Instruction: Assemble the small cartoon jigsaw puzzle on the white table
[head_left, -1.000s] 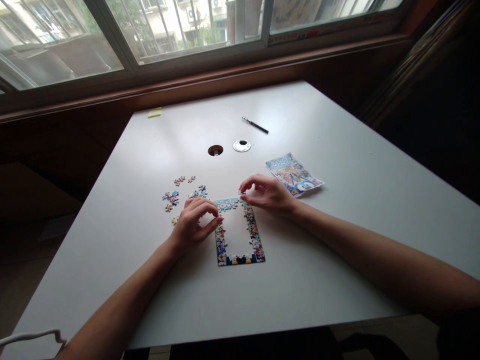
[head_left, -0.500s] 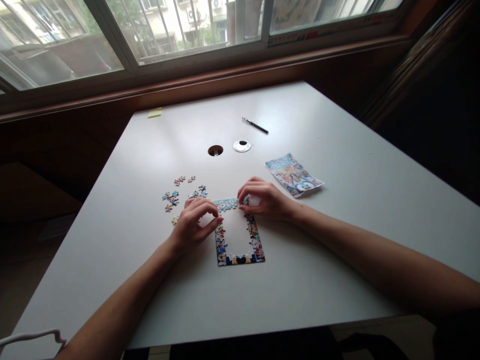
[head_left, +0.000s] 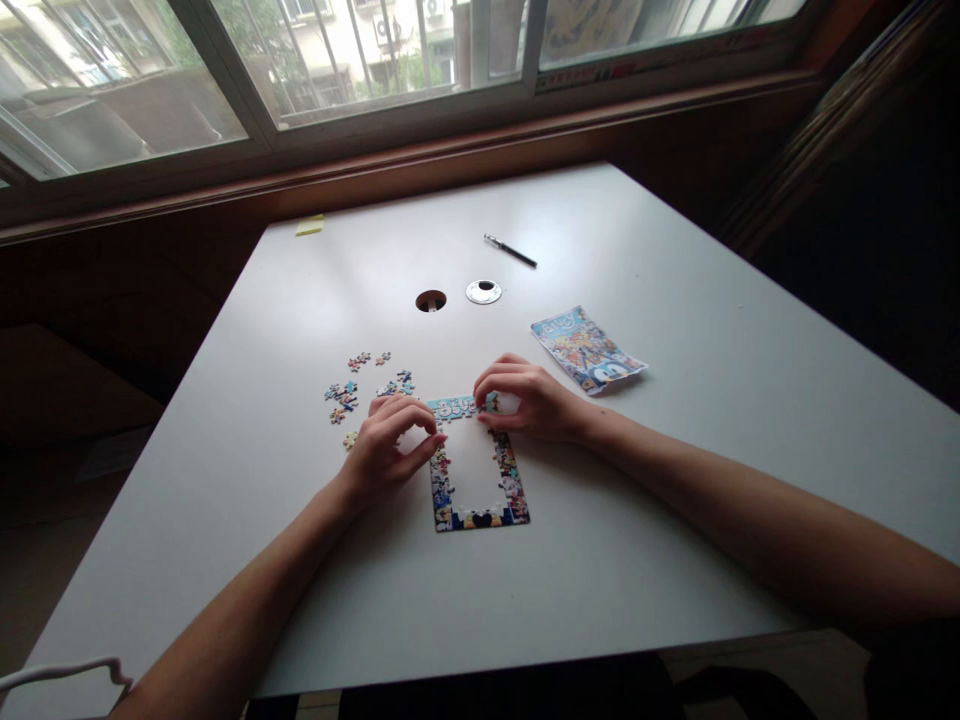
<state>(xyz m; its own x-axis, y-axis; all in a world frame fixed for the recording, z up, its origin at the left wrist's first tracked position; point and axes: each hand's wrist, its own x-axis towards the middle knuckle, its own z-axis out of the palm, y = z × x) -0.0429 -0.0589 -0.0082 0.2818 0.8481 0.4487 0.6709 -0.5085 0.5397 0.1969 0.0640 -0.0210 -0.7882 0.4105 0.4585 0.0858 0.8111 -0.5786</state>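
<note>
A small jigsaw puzzle frame (head_left: 480, 515) lies on the white table (head_left: 675, 300), its border joined and its middle bare. My left hand (head_left: 386, 450) rests at the frame's upper left corner, thumb and fingers pinched against the edge pieces. My right hand (head_left: 525, 400) sits at the upper right corner with fingers curled down, pressing on a puzzle piece there. Loose puzzle pieces (head_left: 349, 395) lie scattered just left of my left hand.
A printed picture card (head_left: 589, 350) lies right of my right hand. Farther back are a round cable hole (head_left: 430, 300), its silver cap (head_left: 484, 291), a black pen (head_left: 511, 250) and a yellow note (head_left: 309, 226). A window runs behind the table.
My right hand came down and slightly left from above the frame's upper right corner onto that corner. My left hand has stayed put.
</note>
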